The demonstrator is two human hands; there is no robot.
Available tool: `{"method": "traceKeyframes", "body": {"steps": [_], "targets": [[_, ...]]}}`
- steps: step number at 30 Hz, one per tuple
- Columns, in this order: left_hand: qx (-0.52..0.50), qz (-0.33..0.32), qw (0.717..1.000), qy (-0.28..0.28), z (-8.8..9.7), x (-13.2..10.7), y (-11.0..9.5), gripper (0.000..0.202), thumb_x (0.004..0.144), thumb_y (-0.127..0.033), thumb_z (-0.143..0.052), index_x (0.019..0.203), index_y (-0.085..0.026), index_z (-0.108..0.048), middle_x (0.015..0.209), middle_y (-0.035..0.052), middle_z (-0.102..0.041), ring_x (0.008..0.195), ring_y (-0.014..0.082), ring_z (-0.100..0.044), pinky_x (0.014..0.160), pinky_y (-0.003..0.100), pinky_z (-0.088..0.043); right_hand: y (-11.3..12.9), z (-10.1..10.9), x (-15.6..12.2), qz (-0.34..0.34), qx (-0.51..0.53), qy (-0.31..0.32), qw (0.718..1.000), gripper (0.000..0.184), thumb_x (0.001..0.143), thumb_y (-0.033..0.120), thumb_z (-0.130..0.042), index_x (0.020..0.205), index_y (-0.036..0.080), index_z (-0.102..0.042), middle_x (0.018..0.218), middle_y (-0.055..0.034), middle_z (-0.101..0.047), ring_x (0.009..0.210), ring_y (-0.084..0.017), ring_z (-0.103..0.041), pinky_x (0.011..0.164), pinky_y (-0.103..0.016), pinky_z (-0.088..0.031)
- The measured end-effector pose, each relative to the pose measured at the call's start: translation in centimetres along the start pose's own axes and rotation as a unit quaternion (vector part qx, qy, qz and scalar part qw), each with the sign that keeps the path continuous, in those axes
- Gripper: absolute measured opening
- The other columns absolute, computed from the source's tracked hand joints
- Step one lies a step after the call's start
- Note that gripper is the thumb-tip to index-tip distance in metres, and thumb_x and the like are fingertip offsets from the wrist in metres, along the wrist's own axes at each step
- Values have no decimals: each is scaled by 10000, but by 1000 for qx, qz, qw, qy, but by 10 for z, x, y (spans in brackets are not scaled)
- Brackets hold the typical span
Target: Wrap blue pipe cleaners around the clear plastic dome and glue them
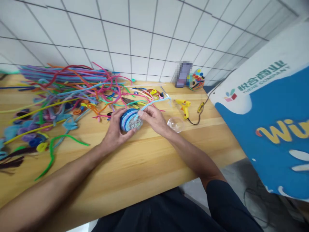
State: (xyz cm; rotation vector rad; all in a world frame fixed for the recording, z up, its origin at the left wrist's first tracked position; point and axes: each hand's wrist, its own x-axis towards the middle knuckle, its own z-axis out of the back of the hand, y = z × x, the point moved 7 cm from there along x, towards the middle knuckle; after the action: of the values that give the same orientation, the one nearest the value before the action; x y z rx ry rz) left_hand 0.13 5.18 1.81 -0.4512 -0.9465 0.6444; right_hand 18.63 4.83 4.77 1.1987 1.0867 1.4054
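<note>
My left hand wraps round the side of a clear round container wound with blue and light-blue pipe cleaners. Its thumb presses near the container's shiny lower end. Between thumb and fingers, my right hand pinches a light-blue pipe cleaner against the container's right side. The free end of that pipe cleaner sticks out up and to the right. Just right of my right wrist, a clear plastic dome rests on the wooden table.
A yellow glue gun with a black cord lies at right. Tangled pipe cleaners cover the left and back. Pliers lie behind the container. A phone and a decorated ball stand by the tiled wall. A blue-white panel borders the right.
</note>
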Motion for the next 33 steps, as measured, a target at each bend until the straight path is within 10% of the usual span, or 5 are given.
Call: {"method": "traceKeyframes", "body": {"steps": [33], "targets": [[-60, 19, 998, 22, -1, 2, -6, 604, 1096, -562, -562, 1610, -282, -414, 1608, 162, -519, 1555, 354, -473, 1319, 627, -408, -4, -7, -10, 25, -61, -47, 997, 358, 883, 583, -813, 871, 232, -744, 787, 6, -672, 723, -165, -553, 708, -336, -481]]}}
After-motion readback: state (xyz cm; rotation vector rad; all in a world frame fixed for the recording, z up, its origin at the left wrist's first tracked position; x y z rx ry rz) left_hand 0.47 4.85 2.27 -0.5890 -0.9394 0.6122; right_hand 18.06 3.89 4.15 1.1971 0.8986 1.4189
